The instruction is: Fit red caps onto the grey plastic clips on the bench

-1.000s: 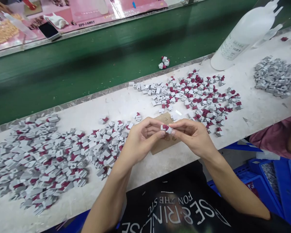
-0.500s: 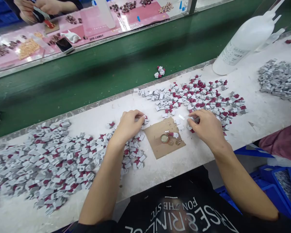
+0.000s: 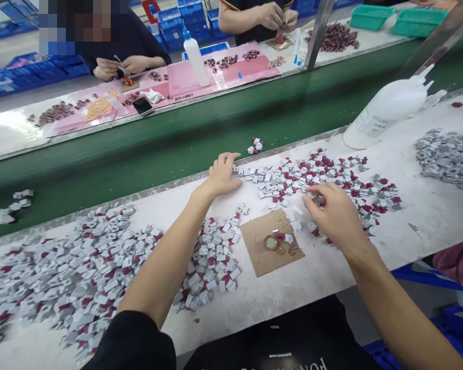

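My left hand (image 3: 223, 176) reaches to the far edge of the bench, fingers spread and nothing visible in them. It is beside the left end of a heap of small grey-and-maroon plastic pieces (image 3: 289, 177). Over the right part of that heap, my right hand (image 3: 334, 210) has its thumb and forefinger curled close together in a pinch; what lies between them, if anything, I cannot make out. Between my hands is a brown cardboard square (image 3: 256, 257). On it sit a round glue-like dish with a beaded rim (image 3: 270, 242), a grey-and-maroon piece (image 3: 285, 237) and tiny shiny bits.
More grey-and-maroon pieces (image 3: 96, 267) cover the bench's left side. A grey heap (image 3: 447, 156) and a white bottle (image 3: 386, 113) are at the right. A green belt (image 3: 170, 139) runs beyond, carrying small clusters (image 3: 255, 146). Two people work across it.
My left hand has moved away from the pieces beside the cardboard toward the belt, and its fingers have spread. The right hand stays by the right heap. The view has tilted up.
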{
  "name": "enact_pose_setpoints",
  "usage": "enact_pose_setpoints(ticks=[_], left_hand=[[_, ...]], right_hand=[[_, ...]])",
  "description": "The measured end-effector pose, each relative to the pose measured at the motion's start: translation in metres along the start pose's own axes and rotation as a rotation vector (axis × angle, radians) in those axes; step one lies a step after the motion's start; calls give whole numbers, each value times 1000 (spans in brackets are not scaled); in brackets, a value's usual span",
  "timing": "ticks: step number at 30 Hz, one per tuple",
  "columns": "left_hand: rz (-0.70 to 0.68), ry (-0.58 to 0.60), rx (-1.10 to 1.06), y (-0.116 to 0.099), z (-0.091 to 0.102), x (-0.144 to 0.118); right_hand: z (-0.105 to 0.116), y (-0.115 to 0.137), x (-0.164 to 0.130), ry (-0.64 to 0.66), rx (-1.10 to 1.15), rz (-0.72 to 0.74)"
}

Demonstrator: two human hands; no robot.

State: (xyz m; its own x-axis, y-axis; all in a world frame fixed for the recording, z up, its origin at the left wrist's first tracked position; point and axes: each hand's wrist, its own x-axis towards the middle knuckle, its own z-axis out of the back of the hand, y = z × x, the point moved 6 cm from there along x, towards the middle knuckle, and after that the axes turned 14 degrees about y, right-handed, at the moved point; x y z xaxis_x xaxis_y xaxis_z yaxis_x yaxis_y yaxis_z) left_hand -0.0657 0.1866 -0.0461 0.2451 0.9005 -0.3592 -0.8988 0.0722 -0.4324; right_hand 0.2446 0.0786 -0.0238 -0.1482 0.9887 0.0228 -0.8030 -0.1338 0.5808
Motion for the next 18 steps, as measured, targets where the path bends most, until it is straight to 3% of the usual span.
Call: enact_pose_setpoints(ticks=[4,7,10,14,18], left_hand=[[1,10,23,-1,-10,4],[13,1,38,1,-15,0],[28,1,45,5,-16,-2],[27,-20,36,10,-15,-2],[-4,-55,9,10,-12,0]], right_hand=[[-10,37,83,88,12,136],[-42,74,158,281,-71,243],[-83,98,212,427,-168,197],[-121,113,235,492,-190,184],[-126,109,234,493,-184,200]])
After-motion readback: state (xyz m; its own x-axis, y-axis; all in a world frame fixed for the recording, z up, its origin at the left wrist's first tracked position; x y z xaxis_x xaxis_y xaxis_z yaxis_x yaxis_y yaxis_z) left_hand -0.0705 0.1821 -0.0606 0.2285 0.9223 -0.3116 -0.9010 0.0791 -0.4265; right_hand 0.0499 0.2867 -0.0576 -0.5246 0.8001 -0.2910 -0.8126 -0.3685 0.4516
